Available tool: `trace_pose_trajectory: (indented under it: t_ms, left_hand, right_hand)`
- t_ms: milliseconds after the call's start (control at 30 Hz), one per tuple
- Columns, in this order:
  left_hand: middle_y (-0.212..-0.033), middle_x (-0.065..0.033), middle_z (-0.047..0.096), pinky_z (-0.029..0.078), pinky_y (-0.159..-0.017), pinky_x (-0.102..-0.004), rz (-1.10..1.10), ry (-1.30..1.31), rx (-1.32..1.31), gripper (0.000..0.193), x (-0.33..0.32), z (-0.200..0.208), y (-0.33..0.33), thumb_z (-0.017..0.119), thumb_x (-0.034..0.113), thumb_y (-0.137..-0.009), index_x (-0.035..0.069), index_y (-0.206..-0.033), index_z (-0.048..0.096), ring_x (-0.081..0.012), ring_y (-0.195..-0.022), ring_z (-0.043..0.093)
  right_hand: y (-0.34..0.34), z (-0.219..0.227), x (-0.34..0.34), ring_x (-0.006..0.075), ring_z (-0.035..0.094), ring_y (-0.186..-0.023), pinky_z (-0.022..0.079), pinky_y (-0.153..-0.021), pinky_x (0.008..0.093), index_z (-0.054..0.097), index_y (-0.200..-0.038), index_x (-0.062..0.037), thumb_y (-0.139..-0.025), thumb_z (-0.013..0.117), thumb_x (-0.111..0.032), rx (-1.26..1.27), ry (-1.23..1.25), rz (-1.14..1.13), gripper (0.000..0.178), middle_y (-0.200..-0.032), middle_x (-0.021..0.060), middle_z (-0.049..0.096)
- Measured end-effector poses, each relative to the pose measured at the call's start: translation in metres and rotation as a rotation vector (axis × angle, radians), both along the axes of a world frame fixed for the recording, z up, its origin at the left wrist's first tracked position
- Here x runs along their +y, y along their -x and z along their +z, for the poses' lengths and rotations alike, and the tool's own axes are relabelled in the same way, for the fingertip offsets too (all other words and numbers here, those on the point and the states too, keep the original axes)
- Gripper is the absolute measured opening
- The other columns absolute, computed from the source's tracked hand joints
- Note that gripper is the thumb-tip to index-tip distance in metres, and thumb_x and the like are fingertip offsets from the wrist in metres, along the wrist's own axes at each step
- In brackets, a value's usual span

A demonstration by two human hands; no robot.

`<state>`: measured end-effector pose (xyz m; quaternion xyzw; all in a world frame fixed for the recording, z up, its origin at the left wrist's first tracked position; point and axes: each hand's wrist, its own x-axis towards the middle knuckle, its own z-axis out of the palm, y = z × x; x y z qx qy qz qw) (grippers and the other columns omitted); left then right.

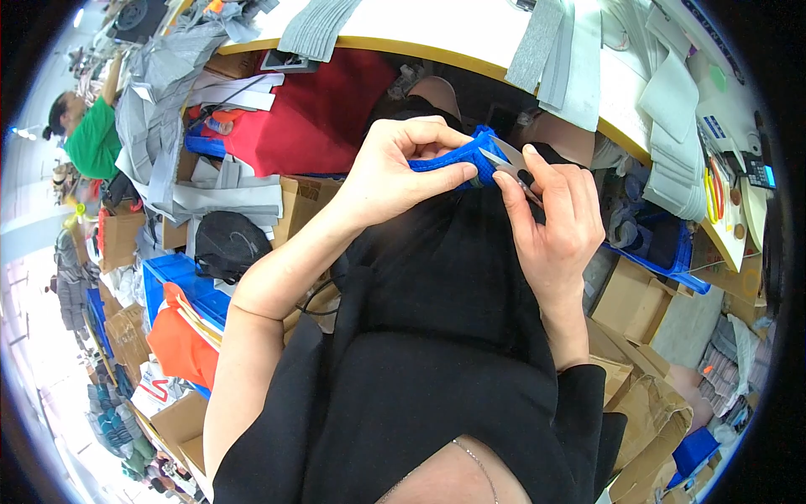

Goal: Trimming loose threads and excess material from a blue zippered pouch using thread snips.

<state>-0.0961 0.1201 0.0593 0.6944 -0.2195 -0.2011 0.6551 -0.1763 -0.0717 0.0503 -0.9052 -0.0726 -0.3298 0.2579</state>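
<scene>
My left hand [393,172] is closed on a piece of blue fabric [449,158], pinched between thumb and fingers above my lap. In my closed right hand [556,220] is a small pair of thread snips [509,166] with metal blades and some black on it. Its blades reach the right end of the blue fabric, close to my left thumb tip. Whether they touch the cloth or cut a thread is too small to tell. Part of the snips is hidden by my right fingers.
Ahead is a white table [420,25] with a yellow edge, grey fabric strips [550,50] hanging over it. Red cloth [294,126], a black bag [228,245] and a blue crate [180,277] lie leftward. Cardboard boxes [634,298] stand right. A person in green [94,143] is far left.
</scene>
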Motion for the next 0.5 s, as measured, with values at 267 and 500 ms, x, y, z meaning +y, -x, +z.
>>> trace_pose_trajectory:
  t_ms: [267,500]
  left_hand:
    - [-0.089,-0.0015,0.068,0.051,-0.077,-0.0209,-0.054,0.065,0.167,0.022,0.0015,-0.0025,-0.0032,0.077,0.008,-0.082,0.001,-0.103,0.073,-0.0063,-0.083,0.063]
    - [-0.093,-0.003,0.07,0.052,-0.081,-0.0226,-0.074,0.14,0.376,0.023,0.0042,-0.0028,-0.003,0.078,0.008,-0.081,0.001,-0.102,0.072,-0.0082,-0.086,0.065]
  right_hand:
    - [-0.0033,-0.0091,0.003,0.0204,0.056,-0.065,0.047,-0.054,0.0302,0.069,-0.106,-0.0011,-0.074,0.082,-0.017,-0.15,0.053,-0.01,0.038,-0.078,0.0067,0.061]
    - [-0.003,-0.0091,-0.0012,0.0198,0.055,-0.061,0.046,-0.052,0.0297,0.069,-0.105,0.0003,-0.072,0.082,-0.015,-0.186,0.123,0.091,0.038,-0.075,0.0062,0.06]
